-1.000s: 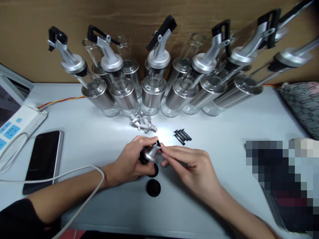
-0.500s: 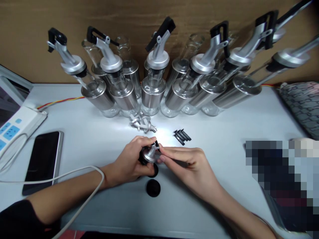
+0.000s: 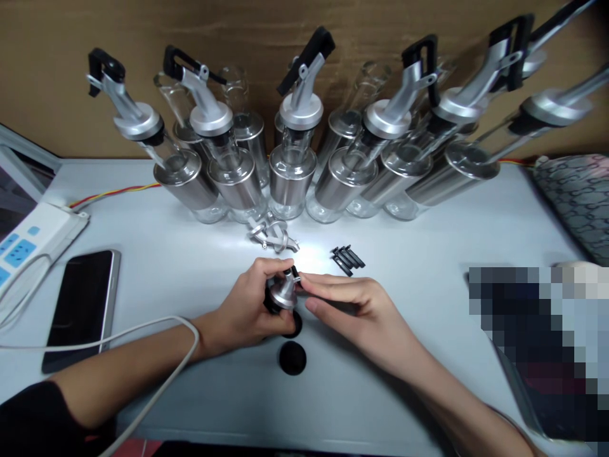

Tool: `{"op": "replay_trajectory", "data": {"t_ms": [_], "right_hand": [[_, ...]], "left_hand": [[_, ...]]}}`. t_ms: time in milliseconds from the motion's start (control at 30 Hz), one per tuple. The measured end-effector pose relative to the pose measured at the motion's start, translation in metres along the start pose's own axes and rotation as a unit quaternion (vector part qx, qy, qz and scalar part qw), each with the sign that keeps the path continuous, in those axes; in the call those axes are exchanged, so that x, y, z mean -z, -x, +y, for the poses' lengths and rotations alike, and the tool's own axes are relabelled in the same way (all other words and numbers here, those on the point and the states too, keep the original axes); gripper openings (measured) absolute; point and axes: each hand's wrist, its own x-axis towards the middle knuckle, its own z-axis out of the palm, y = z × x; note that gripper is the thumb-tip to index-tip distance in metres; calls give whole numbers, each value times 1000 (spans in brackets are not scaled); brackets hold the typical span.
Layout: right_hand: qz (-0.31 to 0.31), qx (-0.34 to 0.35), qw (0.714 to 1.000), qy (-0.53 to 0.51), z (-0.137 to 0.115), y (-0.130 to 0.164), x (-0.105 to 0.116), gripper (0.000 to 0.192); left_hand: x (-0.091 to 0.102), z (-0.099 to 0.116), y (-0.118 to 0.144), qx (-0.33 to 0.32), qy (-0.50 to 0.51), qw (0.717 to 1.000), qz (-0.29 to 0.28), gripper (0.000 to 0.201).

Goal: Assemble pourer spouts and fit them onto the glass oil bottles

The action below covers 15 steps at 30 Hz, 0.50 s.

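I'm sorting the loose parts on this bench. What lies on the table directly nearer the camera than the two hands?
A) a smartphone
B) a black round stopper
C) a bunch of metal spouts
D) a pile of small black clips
B: the black round stopper lies alone just below the left hand and right hand, which hold a metal pourer cap.

A pale grey-white surface (image 3: 428, 209) fills most of the view. Behind it, at 12 o'clock, a brown board-like wall (image 3: 247, 25) runs the full width. A bright patch of light (image 3: 311, 257) falls on the surface just above centre. At 9 o'clock a white power strip (image 3: 28, 244) with blue sockets lies near the edge, and a red and yellow cord (image 3: 118, 190) trails from it toward the wall. At 3 o'clock a grey patterned cushion (image 3: 575, 197) rests on the surface.
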Motion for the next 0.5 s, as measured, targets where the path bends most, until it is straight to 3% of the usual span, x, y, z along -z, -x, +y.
{"op": "replay_trajectory", "data": {"t_ms": [133, 233, 500], "right_hand": [[66, 0, 998, 20, -5, -2, 2, 14], [97, 2, 995, 25, -6, -4, 3, 11], [56, -15, 998, -8, -4, -7, 5, 8]], "left_hand": [[2, 2, -5, -52, -19, 998, -11, 65], [5, 5, -10, -57, -38, 997, -22, 62], [7, 7, -10, -19, -19, 997, -69, 60]]}}
